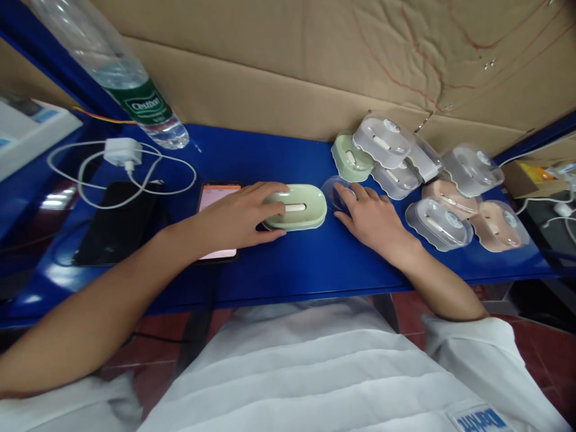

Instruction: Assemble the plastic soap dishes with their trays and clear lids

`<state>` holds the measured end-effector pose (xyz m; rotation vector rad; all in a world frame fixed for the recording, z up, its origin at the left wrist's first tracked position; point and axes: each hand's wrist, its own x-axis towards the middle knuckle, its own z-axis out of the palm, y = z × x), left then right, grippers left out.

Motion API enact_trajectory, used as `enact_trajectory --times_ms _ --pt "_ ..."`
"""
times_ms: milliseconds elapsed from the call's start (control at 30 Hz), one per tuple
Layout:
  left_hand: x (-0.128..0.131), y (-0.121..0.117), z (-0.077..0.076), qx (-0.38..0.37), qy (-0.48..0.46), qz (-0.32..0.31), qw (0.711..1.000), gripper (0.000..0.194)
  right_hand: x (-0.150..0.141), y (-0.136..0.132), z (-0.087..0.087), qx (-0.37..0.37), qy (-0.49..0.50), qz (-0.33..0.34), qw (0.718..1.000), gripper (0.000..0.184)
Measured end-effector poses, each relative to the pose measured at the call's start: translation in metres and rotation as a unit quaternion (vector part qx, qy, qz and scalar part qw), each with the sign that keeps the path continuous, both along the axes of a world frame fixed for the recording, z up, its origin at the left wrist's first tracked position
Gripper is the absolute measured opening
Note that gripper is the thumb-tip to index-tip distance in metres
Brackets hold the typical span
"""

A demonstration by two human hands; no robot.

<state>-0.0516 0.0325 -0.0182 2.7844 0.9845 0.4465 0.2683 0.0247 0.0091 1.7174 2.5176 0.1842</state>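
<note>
A pale green oval soap dish point(303, 207) lies on the blue table point(292, 264) right in front of me. My left hand point(240, 216) rests on its left end, fingers curled over the rim and top. My right hand point(371, 216) lies just right of the dish, its fingers spread flat on a clear plastic lid point(335, 192) that is partly hidden under them.
A heap of soap dishes with clear lids point(432, 180) fills the right side. A phone with a lit screen point(218, 198), a dark tablet point(117, 225), a white charger and cable point(123, 153) and a water bottle point(130, 90) are at the left. Cardboard point(315, 66) backs the table.
</note>
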Motion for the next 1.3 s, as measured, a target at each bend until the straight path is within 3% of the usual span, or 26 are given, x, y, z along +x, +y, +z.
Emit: enact_trajectory --times_ms 67,200,267,333,400,467,567,700,867,1300 --pt "0.005 -0.004 -0.002 0.002 -0.017 -0.008 1.000 0.037 -0.007 0.000 0.011 -0.022 -0.007 -0.019 1.000 0.059" --pt "0.009 -0.007 -0.008 -0.008 -0.052 0.030 0.998 0.082 -0.013 -0.003 0.026 -0.022 0.037 -0.025 0.999 0.059" --pt "0.008 -0.005 -0.013 -0.023 -0.070 0.049 0.996 0.102 -0.015 -0.006 0.023 -0.018 0.079 0.025 0.996 0.058" --pt "0.008 -0.002 -0.017 -0.032 -0.094 0.051 0.994 0.114 -0.018 -0.009 0.013 -0.019 0.113 0.122 0.986 0.056" --pt "0.008 0.000 -0.018 -0.041 -0.106 0.052 0.992 0.115 -0.020 -0.009 -0.002 -0.019 0.133 0.221 0.966 0.054" --pt "0.009 -0.001 -0.017 -0.055 -0.094 0.063 0.992 0.111 -0.021 -0.004 -0.016 -0.014 0.149 0.277 0.949 0.055" --pt "0.009 -0.002 -0.012 -0.066 -0.070 0.078 0.992 0.107 -0.018 0.006 -0.029 -0.019 0.180 0.303 0.936 0.058" --pt "0.007 -0.003 -0.011 -0.069 -0.053 0.077 0.993 0.103 -0.013 0.014 -0.031 -0.013 0.173 0.350 0.921 0.054" --pt "0.006 -0.002 -0.012 -0.084 -0.043 0.078 0.992 0.101 -0.013 0.017 -0.027 -0.012 0.177 0.367 0.913 0.052" --pt "0.009 -0.002 -0.006 -0.130 -0.103 0.082 0.983 0.102 -0.010 0.030 -0.036 -0.029 0.256 0.354 0.899 0.060"
